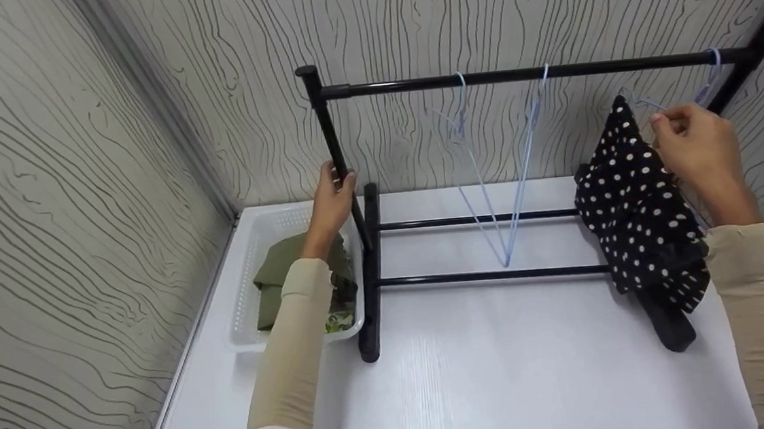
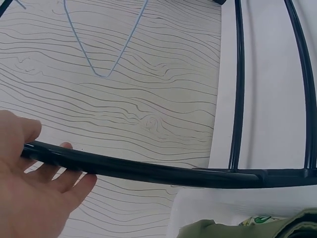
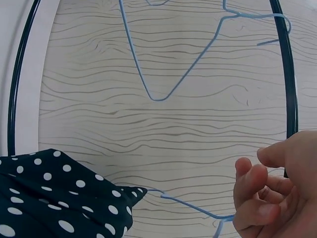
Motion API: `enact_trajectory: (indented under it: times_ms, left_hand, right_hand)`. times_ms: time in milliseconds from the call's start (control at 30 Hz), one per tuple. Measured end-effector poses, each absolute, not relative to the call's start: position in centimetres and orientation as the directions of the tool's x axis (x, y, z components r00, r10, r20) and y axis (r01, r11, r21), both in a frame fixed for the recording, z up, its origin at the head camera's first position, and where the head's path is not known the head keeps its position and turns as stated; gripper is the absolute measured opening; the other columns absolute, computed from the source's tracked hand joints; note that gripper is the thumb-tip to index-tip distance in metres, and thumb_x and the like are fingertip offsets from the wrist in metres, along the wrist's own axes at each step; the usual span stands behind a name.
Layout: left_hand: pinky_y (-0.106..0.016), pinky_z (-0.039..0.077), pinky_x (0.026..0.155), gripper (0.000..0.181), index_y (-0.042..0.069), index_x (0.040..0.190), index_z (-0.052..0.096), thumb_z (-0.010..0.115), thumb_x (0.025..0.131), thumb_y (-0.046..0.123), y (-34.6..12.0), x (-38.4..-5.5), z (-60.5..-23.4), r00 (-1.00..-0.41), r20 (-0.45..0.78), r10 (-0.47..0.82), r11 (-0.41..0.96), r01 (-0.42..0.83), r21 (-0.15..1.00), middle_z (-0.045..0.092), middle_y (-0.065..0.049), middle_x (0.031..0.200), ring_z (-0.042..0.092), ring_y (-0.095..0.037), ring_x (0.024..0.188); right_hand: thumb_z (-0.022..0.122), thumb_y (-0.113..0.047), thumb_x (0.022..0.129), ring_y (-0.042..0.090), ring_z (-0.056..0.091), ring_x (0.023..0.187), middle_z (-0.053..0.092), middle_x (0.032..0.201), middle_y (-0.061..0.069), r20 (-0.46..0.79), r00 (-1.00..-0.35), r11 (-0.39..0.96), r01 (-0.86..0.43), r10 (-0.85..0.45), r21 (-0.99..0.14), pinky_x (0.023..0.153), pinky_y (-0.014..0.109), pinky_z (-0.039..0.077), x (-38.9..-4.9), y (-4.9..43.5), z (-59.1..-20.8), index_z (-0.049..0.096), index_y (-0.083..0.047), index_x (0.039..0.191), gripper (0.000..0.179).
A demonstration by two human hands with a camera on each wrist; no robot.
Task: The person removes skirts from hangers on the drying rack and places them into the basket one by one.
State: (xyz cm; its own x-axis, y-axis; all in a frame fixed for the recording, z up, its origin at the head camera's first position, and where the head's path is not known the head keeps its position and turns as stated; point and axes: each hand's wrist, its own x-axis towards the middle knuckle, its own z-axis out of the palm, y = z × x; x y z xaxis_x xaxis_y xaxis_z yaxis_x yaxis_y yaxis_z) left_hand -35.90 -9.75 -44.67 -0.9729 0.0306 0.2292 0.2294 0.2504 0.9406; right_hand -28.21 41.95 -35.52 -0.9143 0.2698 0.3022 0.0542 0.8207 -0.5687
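My left hand [image 1: 333,201] holds the left post of a black garment rack [image 1: 331,133], the thumb on one side and the fingers on the other. My right hand [image 1: 700,142] is near the rack's right end, its fingers loosely bent. No object shows between thumb and fingertips in the right wrist view. Beside these fingers is a light blue wire hanger [image 3: 190,206], partly hidden by them. A black garment with white polka dots [image 1: 640,201] hangs from it, one pointed corner at the hanger's end. Its hook [image 1: 715,58] sits on the rail.
Two bare blue hangers, a left hanger [image 1: 463,119] and a middle hanger [image 1: 527,155], hang from the rail [image 1: 399,86]. A white basket [image 1: 243,314] with folded green cloth [image 1: 284,270] stands left of the rack. Patterned wall panels close off the back and left of the white table [image 1: 477,377].
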Motion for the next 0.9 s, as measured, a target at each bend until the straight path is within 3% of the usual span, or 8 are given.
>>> enact_trajectory:
  times_ms: [100,233,300,433,500,667,767,900]
  left_hand:
    - [-0.05,0.05,0.112,0.044,0.005,0.155,0.04,0.049,0.115,0.02,-9.6,-36.0,-44.6,-0.974,0.222,0.031,0.26,0.223,0.94,0.059,-0.021,0.143,0.06,-0.034,0.136]
    - [-0.05,0.051,0.108,0.041,0.003,0.152,0.041,0.049,0.115,0.018,-9.4,-36.2,-44.7,-0.975,0.221,0.019,0.271,0.218,0.938,0.061,-0.022,0.14,0.062,-0.034,0.131]
    - [-0.051,0.051,0.108,0.039,0.002,0.15,0.041,0.048,0.115,0.017,-9.3,-36.3,-44.7,-0.976,0.219,0.013,0.266,0.215,0.94,0.061,-0.023,0.139,0.062,-0.036,0.131]
    - [-0.052,0.05,0.112,0.036,0.003,0.149,0.043,0.045,0.115,0.016,-9.4,-36.3,-44.6,-0.977,0.214,0.009,0.26,0.209,0.943,0.063,-0.024,0.14,0.061,-0.038,0.135]
    - [-0.051,0.05,0.113,0.034,0.003,0.147,0.044,0.043,0.116,0.015,-9.4,-36.3,-44.7,-0.976,0.216,0.01,0.261,0.211,0.942,0.063,-0.024,0.141,0.062,-0.038,0.136]
    - [-0.051,0.05,0.113,0.03,0.002,0.143,0.046,0.042,0.116,0.014,-9.6,-36.5,-44.9,-0.975,0.221,0.008,0.258,0.215,0.942,0.065,-0.023,0.138,0.063,-0.037,0.134]
    - [-0.052,0.049,0.113,0.03,0.003,0.143,0.046,0.042,0.116,0.015,-9.5,-36.5,-44.9,-0.975,0.22,0.016,0.249,0.217,0.944,0.065,-0.023,0.137,0.063,-0.037,0.135]
    - [-0.052,0.049,0.113,0.031,0.003,0.145,0.046,0.042,0.116,0.014,-9.5,-36.5,-44.8,-0.974,0.224,0.023,0.248,0.223,0.943,0.066,-0.023,0.137,0.063,-0.037,0.134]
  right_hand:
    - [0.042,-0.05,0.111,-0.012,0.043,0.067,0.065,0.089,-0.008,0.32,-0.903,0.825,0.063,0.287,-0.562,0.073,0.028,0.038,-28.0,42.5,-35.4,0.061,0.004,0.136,0.063]
    - [0.044,-0.049,0.11,-0.007,0.043,0.068,0.065,0.103,0.01,0.326,-0.893,0.823,0.081,0.31,-0.562,0.07,0.027,0.038,-27.9,43.2,-35.3,0.059,0.005,0.131,0.06]
    - [0.044,-0.048,0.11,0.002,0.048,0.074,0.062,0.112,0.022,0.324,-0.89,0.828,0.098,0.321,-0.551,0.072,0.03,0.038,-27.9,43.4,-35.3,0.057,0.007,0.13,0.06]
    - [0.042,-0.047,0.11,0.034,0.054,0.096,0.055,0.12,0.028,0.288,-0.888,0.835,0.168,0.359,-0.524,0.082,0.046,0.041,-28.2,43.4,-35.1,0.05,0.008,0.13,0.06]
    - [0.04,-0.047,0.111,0.045,0.049,0.103,0.049,0.123,0.031,0.267,-0.888,0.839,0.201,0.374,-0.506,0.086,0.053,0.04,-28.4,43.4,-35.1,0.045,0.01,0.134,0.062]
    - [0.034,-0.049,0.111,0.055,0.042,0.119,0.034,0.144,0.04,0.201,-0.896,0.828,0.253,0.395,-0.501,0.1,0.067,0.037,-28.7,43.7,-35.1,0.029,0.013,0.153,0.075]
    - [0.031,-0.052,0.111,0.057,0.043,0.127,0.036,0.151,0.04,0.16,-0.899,0.815,0.28,0.408,-0.507,0.107,0.069,0.037,-28.7,43.9,-35.1,0.024,0.013,0.159,0.081]
    - [0.03,-0.057,0.11,0.056,0.047,0.123,0.042,0.15,0.042,0.109,-0.911,0.812,0.294,0.397,-0.505,0.103,0.069,0.04,-28.9,44.2,-35.0,0.023,0.013,0.16,0.086]
